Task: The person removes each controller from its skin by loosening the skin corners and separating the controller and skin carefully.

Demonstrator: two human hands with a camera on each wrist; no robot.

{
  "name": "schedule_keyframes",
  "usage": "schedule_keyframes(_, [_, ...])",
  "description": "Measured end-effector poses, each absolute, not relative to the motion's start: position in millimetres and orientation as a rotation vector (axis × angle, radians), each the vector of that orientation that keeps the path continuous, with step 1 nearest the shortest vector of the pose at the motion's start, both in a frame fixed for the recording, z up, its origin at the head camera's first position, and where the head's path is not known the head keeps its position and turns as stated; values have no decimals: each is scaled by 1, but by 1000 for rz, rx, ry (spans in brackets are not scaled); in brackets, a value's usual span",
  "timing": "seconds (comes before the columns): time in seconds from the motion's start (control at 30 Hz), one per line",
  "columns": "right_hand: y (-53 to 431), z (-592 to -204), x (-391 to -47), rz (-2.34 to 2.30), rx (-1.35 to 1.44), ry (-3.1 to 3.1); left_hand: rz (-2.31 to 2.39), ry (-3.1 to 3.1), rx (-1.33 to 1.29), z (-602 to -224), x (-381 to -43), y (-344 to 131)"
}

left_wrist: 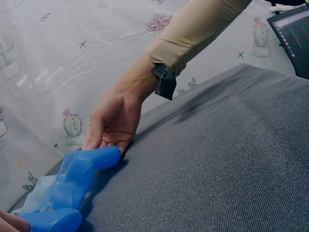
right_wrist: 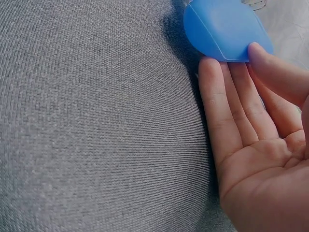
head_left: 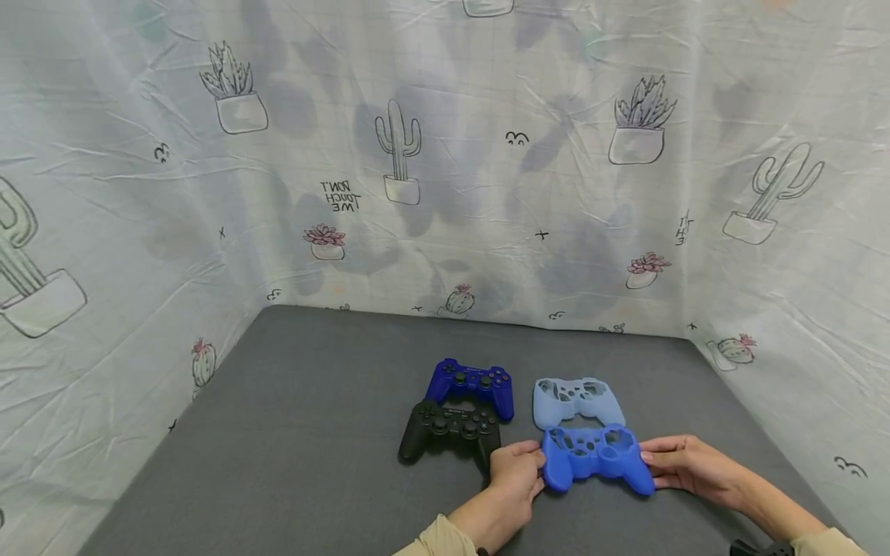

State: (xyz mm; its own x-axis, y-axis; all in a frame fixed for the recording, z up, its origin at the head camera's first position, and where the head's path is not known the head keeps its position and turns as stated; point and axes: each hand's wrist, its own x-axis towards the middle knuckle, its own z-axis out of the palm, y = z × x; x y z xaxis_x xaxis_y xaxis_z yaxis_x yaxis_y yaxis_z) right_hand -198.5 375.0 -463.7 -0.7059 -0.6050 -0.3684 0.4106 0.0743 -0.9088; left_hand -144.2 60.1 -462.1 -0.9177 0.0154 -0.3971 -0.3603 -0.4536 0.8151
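A bright blue silicone controller cover [head_left: 592, 457] with cut-out holes lies at the right front of the table, its handles toward me. My left hand [head_left: 516, 477] holds its left handle at the side; in the left wrist view only a bit of that hand [left_wrist: 12, 223] shows. My right hand [head_left: 691, 467] pinches the right handle, thumb on top and fingers beneath, as the right wrist view shows. Just behind, a pale blue controller cover [head_left: 580, 400] is partly hidden by the bright one. A black game controller [head_left: 452, 427] lies left of my left hand, overlapping a dark blue controller [head_left: 473, 380] behind it.
Grey cloth covers the table [head_left: 299, 432]. A white curtain [head_left: 473, 154] printed with potted cacti hangs round the back and sides. A dark screen [left_wrist: 294, 41] shows at the upper right of the left wrist view.
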Motion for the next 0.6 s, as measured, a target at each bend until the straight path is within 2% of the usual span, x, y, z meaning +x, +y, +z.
schedule_keyframes(0.6, [374, -460, -190, -1740, -222, 1637, 2410, 1594, -359, -459, -143, 49])
